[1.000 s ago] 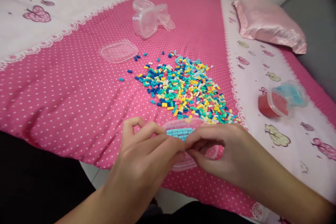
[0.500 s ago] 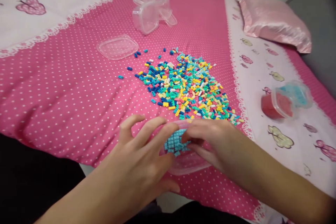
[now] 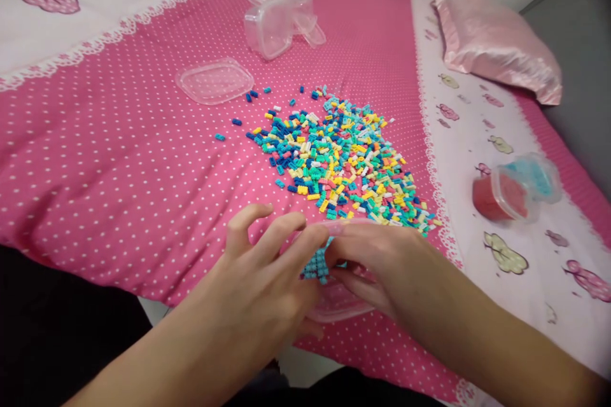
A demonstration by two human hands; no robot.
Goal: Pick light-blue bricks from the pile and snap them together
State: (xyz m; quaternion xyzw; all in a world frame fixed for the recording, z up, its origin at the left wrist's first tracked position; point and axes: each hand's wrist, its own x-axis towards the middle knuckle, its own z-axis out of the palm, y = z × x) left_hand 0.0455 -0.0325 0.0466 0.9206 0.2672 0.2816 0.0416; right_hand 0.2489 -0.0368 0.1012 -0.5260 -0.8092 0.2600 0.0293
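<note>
In front of me is a block of light-blue toy bricks [image 3: 315,266], its studs in neat rows, over a clear plastic container [image 3: 341,305]. My left hand [image 3: 272,273] curls around the block's left side, the outer fingers bent and spread, the thumb low by the container's edge. On the block's right side, my right hand [image 3: 377,261] pinches with thumb and fingertips at light-blue bricks; the fingers partly cover them. Just beyond both hands spreads a pile of small loose building bricks [image 3: 344,159] in blue, green, yellow, red and white.
A clear lid [image 3: 214,81] lies left of the pile. Stacked clear containers [image 3: 270,28] stand farther back. At the right sit a tub of red pieces [image 3: 499,194] and a tub of light-blue pieces [image 3: 534,175]. A pink pillow [image 3: 501,48] rests on the bedspread [image 3: 119,140].
My right hand has shifted slightly left and closed further over the light-blue block, covering more of it. My left thumb has tucked in a little. The view has moved slightly.
</note>
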